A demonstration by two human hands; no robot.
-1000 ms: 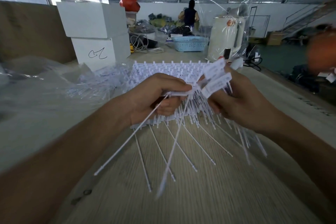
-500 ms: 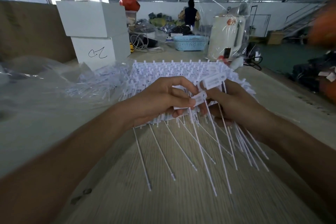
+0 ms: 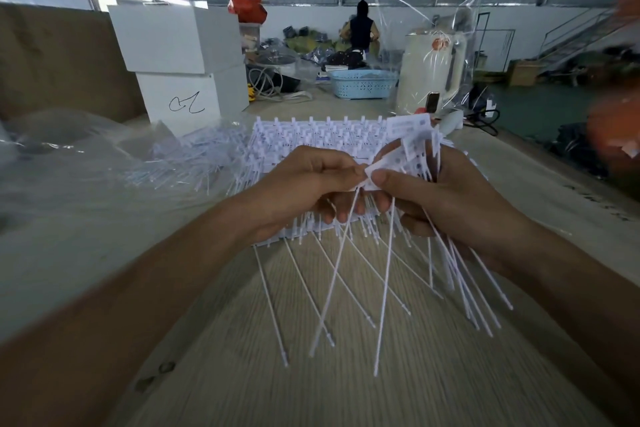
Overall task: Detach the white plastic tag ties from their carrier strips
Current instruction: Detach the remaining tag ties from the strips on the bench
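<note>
Both hands meet above the pale wood-grain counter [image 3: 311,392]; the left hand [image 3: 298,191] pinches one white plastic tag tie [image 3: 372,175] at its flat head, and the right hand [image 3: 446,204] has its grip clenched round a bundle of freed ties [image 3: 464,274] while its thumb presses that same head. Best to snap close to the joint — a short twist, not a long pull; the stacked white carrier strips [image 3: 311,139] lie just behind, loose tails crossing below and liable to snag.
</note>
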